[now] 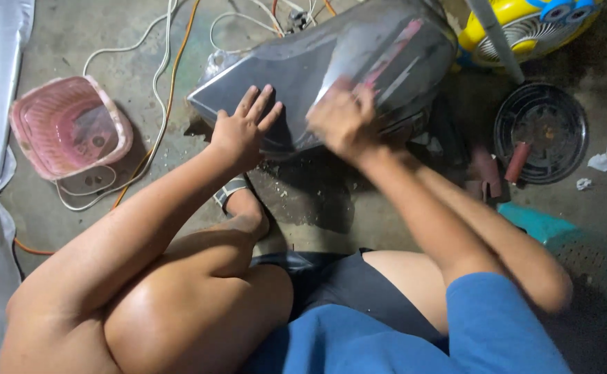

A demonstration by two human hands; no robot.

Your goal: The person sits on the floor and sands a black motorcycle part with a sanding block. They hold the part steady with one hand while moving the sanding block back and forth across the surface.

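A dark grey metal fuel tank (pixel 359 48) lies on the concrete floor in front of me, with worn pink patches on its upper side. My left hand (pixel 242 128) rests flat on the tank's near left end, fingers spread. My right hand (pixel 341 118) is blurred with motion and pressed on the middle of the tank; its fingers are curled, and I cannot tell whether something is under them. My bare knees and blue shorts fill the bottom of the view.
A pink plastic basket (pixel 71 125) sits at the left among white and orange cables (pixel 161 83). A round black dish (pixel 540 131) with a reddish roll (pixel 516 161) lies at the right. A yellow fan (pixel 525 24) stands behind it. A teal stool (pixel 560 239) is at my right.
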